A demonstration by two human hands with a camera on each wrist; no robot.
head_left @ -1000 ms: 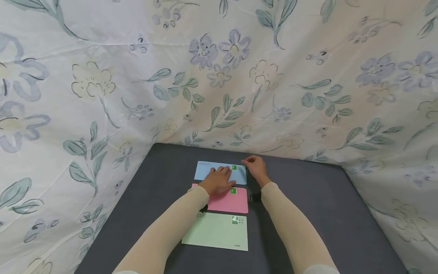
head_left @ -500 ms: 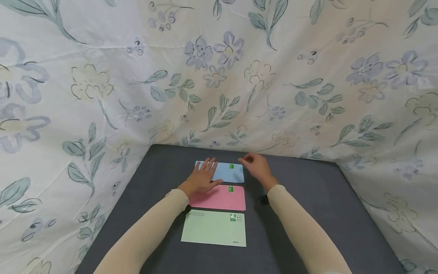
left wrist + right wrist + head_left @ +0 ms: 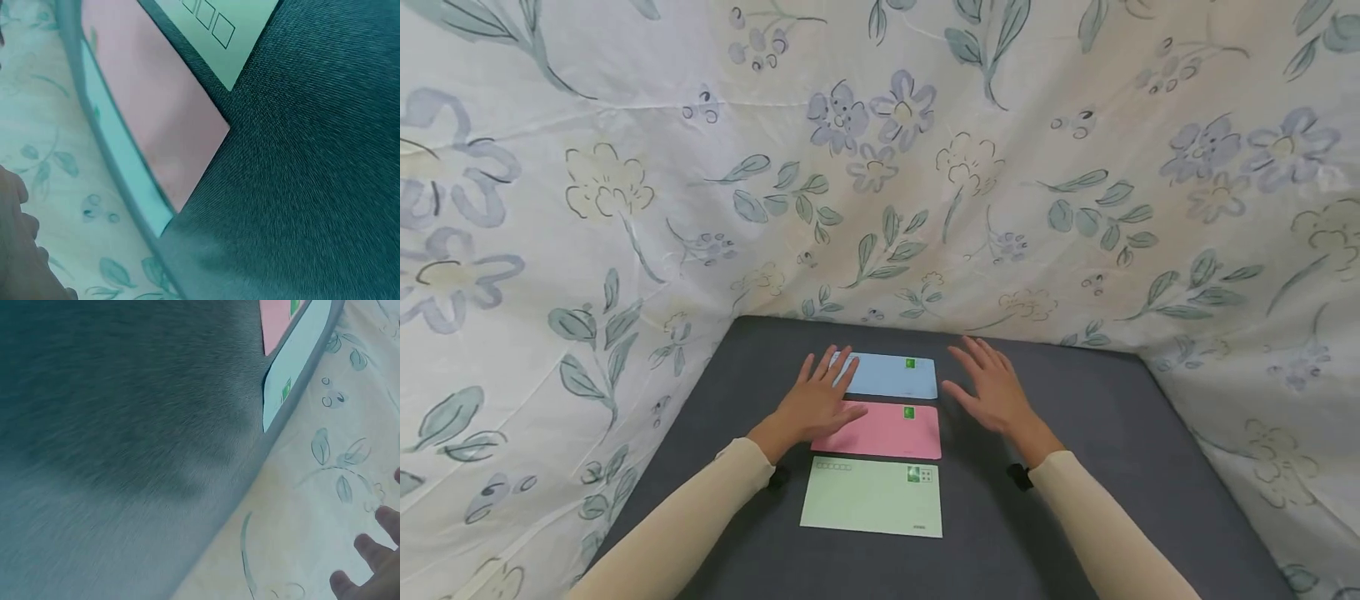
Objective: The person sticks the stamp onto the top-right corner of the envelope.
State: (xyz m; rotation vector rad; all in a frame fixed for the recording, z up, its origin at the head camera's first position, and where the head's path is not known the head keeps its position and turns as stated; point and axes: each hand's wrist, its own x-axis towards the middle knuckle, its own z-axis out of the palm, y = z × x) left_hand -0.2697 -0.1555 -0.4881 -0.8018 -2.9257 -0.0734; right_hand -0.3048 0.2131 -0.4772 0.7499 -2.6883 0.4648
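Three envelopes lie in a column on the dark table: a blue one at the back, a pink one in the middle and a larger pale green one in front. Each bears a green stamp at its upper right. My left hand, fingers spread, overlaps the left ends of the blue and pink envelopes in the head view. To the right of the blue envelope is my right hand, its fingers extended and nothing in it. In the right wrist view, spread fingertips show at the lower right corner.
The dark table reaches back to a hanging cloth printed with flowers and leaves. This cloth also closes in the left and right sides. A black band sits at my right wrist.
My left hand has slid left off the middle of the blue envelope. My right hand has moved right and a little nearer, its bent fingers now spread. The envelopes stay in place.
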